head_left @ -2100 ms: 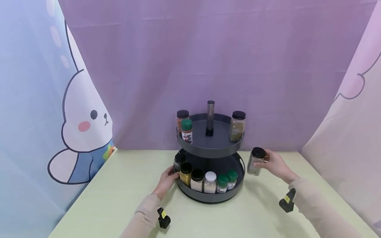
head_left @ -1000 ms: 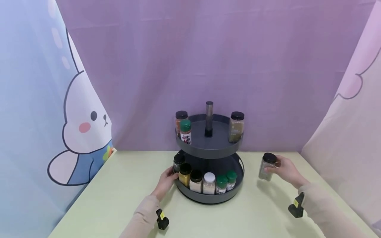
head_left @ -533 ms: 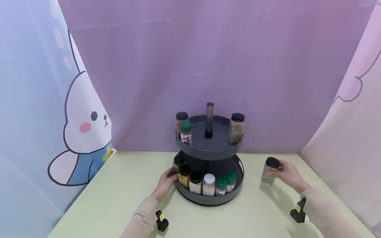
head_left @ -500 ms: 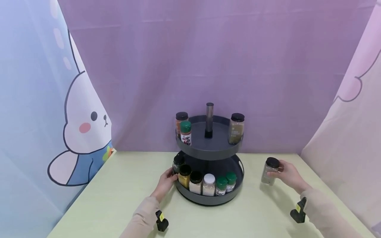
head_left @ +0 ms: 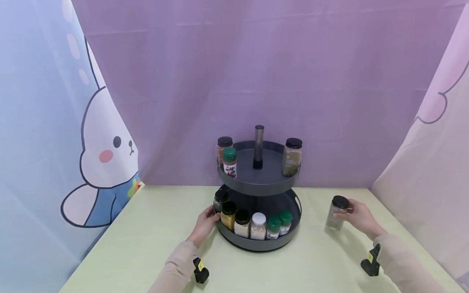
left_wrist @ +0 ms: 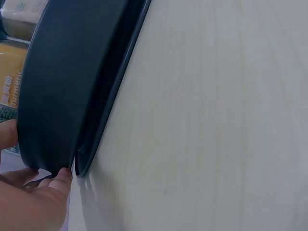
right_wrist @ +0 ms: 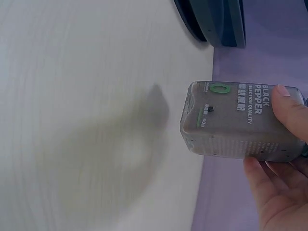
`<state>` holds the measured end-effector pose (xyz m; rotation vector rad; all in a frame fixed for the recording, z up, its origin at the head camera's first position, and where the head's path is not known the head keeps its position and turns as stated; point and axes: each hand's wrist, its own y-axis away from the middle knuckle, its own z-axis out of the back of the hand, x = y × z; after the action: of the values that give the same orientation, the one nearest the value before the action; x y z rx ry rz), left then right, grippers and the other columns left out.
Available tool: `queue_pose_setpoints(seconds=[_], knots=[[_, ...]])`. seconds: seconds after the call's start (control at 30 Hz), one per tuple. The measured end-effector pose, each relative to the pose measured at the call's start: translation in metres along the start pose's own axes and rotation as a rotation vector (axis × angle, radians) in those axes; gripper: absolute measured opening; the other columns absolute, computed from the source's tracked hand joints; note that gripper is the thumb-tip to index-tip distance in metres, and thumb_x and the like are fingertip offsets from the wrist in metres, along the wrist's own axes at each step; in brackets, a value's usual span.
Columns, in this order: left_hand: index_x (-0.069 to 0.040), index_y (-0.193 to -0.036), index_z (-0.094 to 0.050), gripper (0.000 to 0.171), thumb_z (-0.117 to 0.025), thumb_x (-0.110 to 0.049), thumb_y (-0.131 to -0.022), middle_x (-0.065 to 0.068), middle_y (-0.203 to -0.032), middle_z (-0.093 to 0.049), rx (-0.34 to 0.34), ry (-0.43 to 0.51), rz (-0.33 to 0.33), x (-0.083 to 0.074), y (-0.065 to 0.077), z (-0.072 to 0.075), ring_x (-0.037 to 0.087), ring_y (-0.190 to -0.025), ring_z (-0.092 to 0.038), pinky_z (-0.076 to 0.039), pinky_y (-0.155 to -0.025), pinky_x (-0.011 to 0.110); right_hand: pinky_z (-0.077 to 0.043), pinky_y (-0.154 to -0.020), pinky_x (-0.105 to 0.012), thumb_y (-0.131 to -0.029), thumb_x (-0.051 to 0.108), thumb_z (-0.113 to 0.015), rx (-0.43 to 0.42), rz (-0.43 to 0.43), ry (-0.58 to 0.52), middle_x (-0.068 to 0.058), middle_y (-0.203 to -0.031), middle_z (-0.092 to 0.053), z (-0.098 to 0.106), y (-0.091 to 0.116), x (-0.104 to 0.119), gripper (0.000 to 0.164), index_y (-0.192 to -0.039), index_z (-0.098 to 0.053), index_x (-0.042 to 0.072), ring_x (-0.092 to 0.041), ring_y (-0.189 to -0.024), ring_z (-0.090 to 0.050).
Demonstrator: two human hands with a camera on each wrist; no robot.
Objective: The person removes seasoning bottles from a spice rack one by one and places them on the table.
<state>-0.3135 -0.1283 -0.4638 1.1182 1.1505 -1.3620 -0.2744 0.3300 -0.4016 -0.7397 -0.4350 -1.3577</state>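
My right hand (head_left: 360, 219) grips a pepper jar (head_left: 336, 217) with a black lid, held over the table to the right of the rack. In the right wrist view the jar (right_wrist: 221, 120) reads "BLACK PEPPER", with thumb and fingers on opposite sides near its lid end; its shadow falls on the tabletop. My left hand (head_left: 204, 223) holds the left edge of the dark two-tier spice rack (head_left: 256, 245) at its lower tray. The left wrist view shows the thumb at the inside of the tray wall (left_wrist: 57, 91) and fingers at a cutout below.
The lower tray carries a turmeric jar (head_left: 228, 221), a white-lidded jar (head_left: 258, 228) and several others along its front. On the upper tray (head_left: 256, 185) stand a green-capped bottle (head_left: 230, 165) and two black-lidded jars around a central post (head_left: 259, 146). A purple curtain (head_left: 256, 81) hangs behind.
My right hand has carried the pepper jar rightward and a little nearer to me, away from the rack. My left hand stays on the lower tray, and the rack has not turned.
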Motion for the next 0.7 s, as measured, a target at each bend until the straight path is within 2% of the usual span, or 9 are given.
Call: queue_pose_setpoints(seconds=[0.37,0.53,0.7], knots=[[0.014,-0.139,-0.024,0.055,-0.047,-0.006,-0.093,0.035,-0.143,-0.029,0.01,0.008,0.009,0.0,0.001,-0.001,0.042,-0.13,-0.029,-0.027,-0.109,0.055,-0.052,-0.079,-0.057,-0.077,0.021,-0.073,0.003,-0.02,0.011,-0.041,-0.111,-0.055,-0.002,0.001,-0.012,0.06,-0.114,-0.048,-0.02,-0.05,-0.098,-0.054],[0.012,-0.139,-0.026,0.055,-0.048,-0.009,-0.093,0.033,-0.143,-0.03,0.022,0.008,-0.01,-0.002,-0.005,-0.004,0.04,-0.13,-0.03,-0.028,-0.109,0.054,-0.05,-0.08,-0.06,-0.078,0.02,-0.072,-0.008,-0.011,0.018,-0.042,-0.11,-0.054,0.003,0.001,-0.011,0.059,-0.115,-0.047,-0.02,-0.052,-0.099,-0.053],[0.012,-0.139,-0.026,0.054,-0.048,-0.008,-0.093,0.034,-0.142,-0.031,0.008,-0.003,-0.009,0.0,-0.007,-0.003,0.04,-0.13,-0.03,-0.029,-0.109,0.053,-0.05,-0.08,-0.059,-0.079,0.022,-0.072,0.004,-0.039,0.012,-0.042,-0.111,-0.054,0.002,0.003,-0.012,0.062,-0.116,-0.046,-0.021,-0.051,-0.099,-0.053]])
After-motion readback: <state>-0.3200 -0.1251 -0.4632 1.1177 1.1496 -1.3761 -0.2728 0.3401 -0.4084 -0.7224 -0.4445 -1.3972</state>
